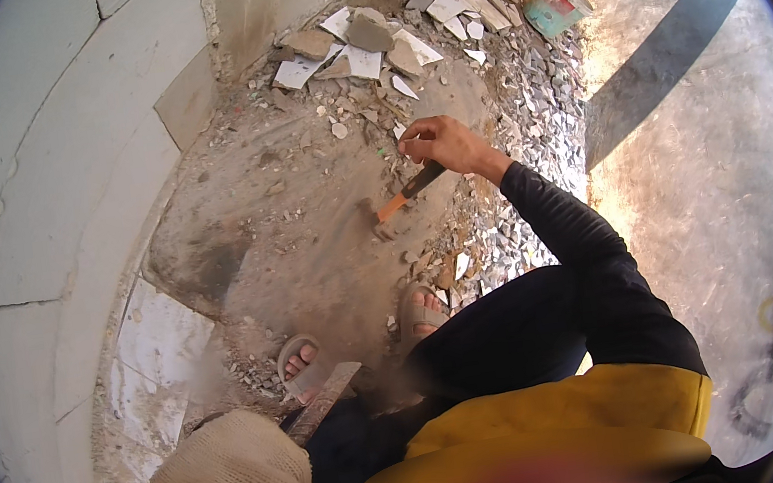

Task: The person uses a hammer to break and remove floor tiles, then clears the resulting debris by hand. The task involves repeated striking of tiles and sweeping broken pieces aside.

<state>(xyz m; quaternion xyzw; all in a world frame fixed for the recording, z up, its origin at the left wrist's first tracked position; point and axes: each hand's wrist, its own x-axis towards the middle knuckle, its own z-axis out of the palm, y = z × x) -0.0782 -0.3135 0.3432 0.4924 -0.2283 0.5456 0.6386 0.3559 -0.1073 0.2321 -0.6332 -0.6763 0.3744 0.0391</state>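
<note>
My left hand (pixel 227 473), in a cream knitted glove, is closed low at the left. A flat, pale strip with a brown side (pixel 324 404) juts out from behind its fingers over my leg; its kind and the grip on it are partly hidden. My bare right hand (pixel 447 144) reaches out over the rubble with thumb and fingers pinched together. A white shard (pixel 399 131) shows right at its fingertips; whether they hold it is unclear. Under that hand runs a hammer (pixel 392 207) with a black and orange handle, its dusty head nearer me.
Broken tile and mortar pieces (pixel 363 46) are heaped at the far end, and small shards (pixel 527 128) strew the ground rightward. Two buckets (pixel 556 6) stand far right. A pale block wall (pixel 63 204) curves along the left. My sandalled feet (pixel 422 312) rest on the dusty floor.
</note>
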